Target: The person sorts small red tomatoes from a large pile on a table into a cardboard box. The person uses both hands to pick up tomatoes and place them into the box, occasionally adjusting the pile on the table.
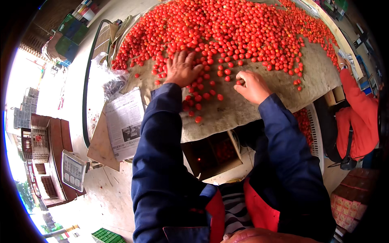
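A large heap of cherry tomatoes [225, 27] covers the far part of a cloth-covered table [231, 112]. My left hand [181, 70] lies palm down at the heap's near edge, fingers apart, touching tomatoes. Some tomatoes under its palm are hidden. Below and beside it, a loose string of tomatoes [198, 97] trails towards the table's near edge. My right hand [253, 86] is above the cloth to the right, thumb and fingers curled around a single cherry tomato [240, 81], which is partly hidden by the fingers.
Left of the table are a newspaper [126, 121], a plastic bag [114, 80] and a scale's display panel [74, 170]. Below the near edge stands a cardboard box [234, 145] with tomatoes inside. A white crate [316, 133] is at right, near a person in a red sleeve [351, 80].
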Tool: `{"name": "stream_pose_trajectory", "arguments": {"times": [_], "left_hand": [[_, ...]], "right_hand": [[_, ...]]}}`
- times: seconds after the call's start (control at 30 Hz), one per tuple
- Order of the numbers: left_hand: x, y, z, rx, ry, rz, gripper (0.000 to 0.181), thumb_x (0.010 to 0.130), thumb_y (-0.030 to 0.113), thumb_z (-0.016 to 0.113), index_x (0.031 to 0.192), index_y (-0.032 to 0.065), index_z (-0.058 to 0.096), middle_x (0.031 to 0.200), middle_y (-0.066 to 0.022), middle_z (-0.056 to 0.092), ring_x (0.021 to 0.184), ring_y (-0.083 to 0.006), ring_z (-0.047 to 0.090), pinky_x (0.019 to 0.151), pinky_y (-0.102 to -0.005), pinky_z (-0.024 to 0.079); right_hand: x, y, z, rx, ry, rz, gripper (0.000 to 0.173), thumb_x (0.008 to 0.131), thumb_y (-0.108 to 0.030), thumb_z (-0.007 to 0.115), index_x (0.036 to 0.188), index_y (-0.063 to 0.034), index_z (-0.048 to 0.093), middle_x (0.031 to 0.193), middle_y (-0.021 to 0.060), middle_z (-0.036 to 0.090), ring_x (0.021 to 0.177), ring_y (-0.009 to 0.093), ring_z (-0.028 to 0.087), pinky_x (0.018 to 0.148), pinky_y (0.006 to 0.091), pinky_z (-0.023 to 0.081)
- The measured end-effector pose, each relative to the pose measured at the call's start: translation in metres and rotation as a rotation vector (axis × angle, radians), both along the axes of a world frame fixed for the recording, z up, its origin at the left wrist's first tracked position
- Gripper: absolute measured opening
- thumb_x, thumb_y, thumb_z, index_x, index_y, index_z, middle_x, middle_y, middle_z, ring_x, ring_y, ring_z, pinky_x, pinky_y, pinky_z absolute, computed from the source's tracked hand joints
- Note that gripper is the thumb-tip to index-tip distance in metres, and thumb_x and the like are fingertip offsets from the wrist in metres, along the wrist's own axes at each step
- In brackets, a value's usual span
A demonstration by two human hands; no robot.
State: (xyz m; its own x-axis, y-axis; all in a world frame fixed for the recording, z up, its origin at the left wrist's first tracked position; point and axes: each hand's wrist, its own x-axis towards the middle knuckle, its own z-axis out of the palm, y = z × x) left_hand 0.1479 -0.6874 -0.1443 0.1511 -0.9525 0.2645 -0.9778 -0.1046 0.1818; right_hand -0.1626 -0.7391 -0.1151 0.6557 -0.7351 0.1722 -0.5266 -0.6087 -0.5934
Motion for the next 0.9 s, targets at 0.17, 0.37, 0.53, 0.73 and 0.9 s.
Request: {"name": "stream_pose_trajectory", "arguments": {"times": [0.17, 0.37, 0.53, 0.73, 0.9], "left_hand": [[0.012, 0.068, -0.014, -0.004, 0.048, 0.012, 0.081, 0.099, 0.066, 0.055, 0.155, 0.0086, 0.049, 0.165, -0.0226, 0.037, 0.155, -0.0403, 0.031, 0.122, -0.0629, 0.022], [-0.07, 0.139, 0.005, -0.004, 0.096, -0.113, 0.094, 0.091, 0.07, 0.064, 0.157, 0.005, 0.045, 0.167, -0.0266, 0.032, 0.156, -0.0464, 0.027, 0.121, -0.0679, 0.022], [-0.126, 0.122, 0.01, 0.034, -0.012, -0.18, 0.088, 0.088, 0.055, 0.072, 0.157, 0.0068, 0.045, 0.167, -0.0252, 0.031, 0.156, -0.0441, 0.026, 0.123, -0.0672, 0.019], [-0.131, 0.041, 0.018, 0.066, -0.023, -0.224, 0.085, 0.09, 0.053, 0.07, 0.158, 0.01, 0.044, 0.169, -0.0209, 0.031, 0.156, -0.0398, 0.029, 0.122, -0.0677, 0.022], [-0.092, 0.03, 0.009, 0.047, -0.021, -0.068, 0.084, 0.092, 0.058, 0.067, 0.156, 0.0081, 0.047, 0.167, -0.0199, 0.036, 0.156, -0.0401, 0.031, 0.123, -0.0623, 0.025]], "right_hand": [[0.003, -0.009, 0.002, -0.014, 0.006, 0.018, 0.03, 0.084, -0.022, 0.08, 0.104, -0.0037, 0.067, 0.096, 0.0176, 0.069, 0.094, 0.038, 0.069, 0.083, 0.0488, 0.053], [0.003, -0.007, 0.007, 0.0, 0.011, 0.052, 0.029, 0.084, -0.02, 0.08, 0.103, -0.002, 0.067, 0.093, 0.0174, 0.07, 0.09, 0.036, 0.07, 0.08, 0.0471, 0.054], [-0.003, -0.003, 0.005, -0.042, -0.011, 0.038, 0.029, 0.084, -0.02, 0.08, 0.103, -0.0018, 0.068, 0.093, 0.0173, 0.071, 0.088, 0.035, 0.071, 0.079, 0.0464, 0.055], [-0.011, -0.008, 0.008, -0.057, -0.016, -0.015, 0.03, 0.084, -0.021, 0.081, 0.102, -0.0028, 0.067, 0.096, 0.0179, 0.071, 0.091, 0.036, 0.071, 0.081, 0.0471, 0.055], [-0.011, -0.012, 0.005, -0.029, -0.059, 0.018, 0.028, 0.084, -0.022, 0.08, 0.1, -0.0039, 0.066, 0.096, 0.0186, 0.07, 0.095, 0.039, 0.069, 0.083, 0.0499, 0.053]]}}
